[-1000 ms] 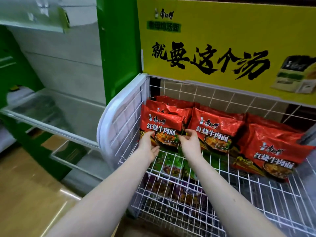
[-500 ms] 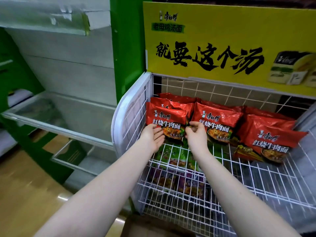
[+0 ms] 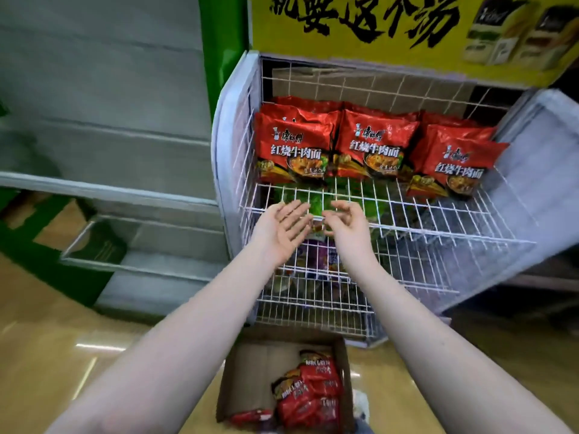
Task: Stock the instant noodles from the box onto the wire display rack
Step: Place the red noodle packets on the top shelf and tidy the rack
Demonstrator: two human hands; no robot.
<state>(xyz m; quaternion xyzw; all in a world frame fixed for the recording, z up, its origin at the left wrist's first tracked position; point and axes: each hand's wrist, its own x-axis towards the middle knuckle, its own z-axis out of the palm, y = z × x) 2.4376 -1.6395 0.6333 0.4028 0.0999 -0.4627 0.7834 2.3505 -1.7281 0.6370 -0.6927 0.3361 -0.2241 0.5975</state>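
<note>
Hovering empty before the wire display rack (image 3: 438, 239), the left hand (image 3: 283, 228) lies palm-up with fingers straight, the right hand (image 3: 346, 225) loosely curled. Red noodle packets (image 3: 374, 142) marked 红烧牛肉面 line the far tier; more sit in the near box (image 3: 247, 371) on the floor (image 3: 47, 355).

**Your arms and hands: stock list**

1. Your left forearm (image 3: 194, 324): bare along its whole visible length.
2. Your right forearm (image 3: 416, 314): bare likewise, with a few small dark specks.
3. Your left hand (image 3: 283, 228): bare.
4. Your right hand (image 3: 347, 227): bare, its outline slightly blurred.
</note>
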